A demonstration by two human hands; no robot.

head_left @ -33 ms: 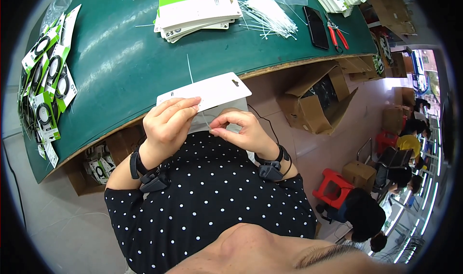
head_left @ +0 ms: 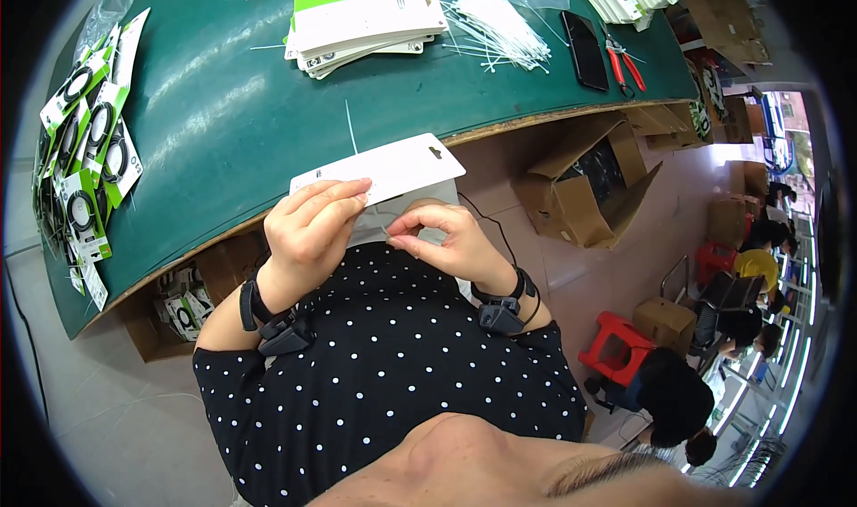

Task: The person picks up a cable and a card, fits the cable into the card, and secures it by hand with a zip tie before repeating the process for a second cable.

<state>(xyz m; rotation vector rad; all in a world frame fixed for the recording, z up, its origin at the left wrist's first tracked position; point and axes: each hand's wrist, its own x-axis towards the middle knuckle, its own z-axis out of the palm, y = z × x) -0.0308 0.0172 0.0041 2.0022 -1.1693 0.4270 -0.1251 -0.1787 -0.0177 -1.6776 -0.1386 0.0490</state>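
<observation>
My left hand grips a white backing card with a hang slot, held over the near edge of the green table. My right hand is just below the card, thumb and forefinger pinched on a thin white cable tie whose tip points toward my left fingers. The two hands almost touch. Each wrist wears a black band. A thin black cord runs from under the card to my right wrist.
A stack of green-and-white cards, a heap of white cable ties, a black phone and red-handled cutters lie at the far side. Packaged cable coils line the left. An open cardboard box and seated people are to the right.
</observation>
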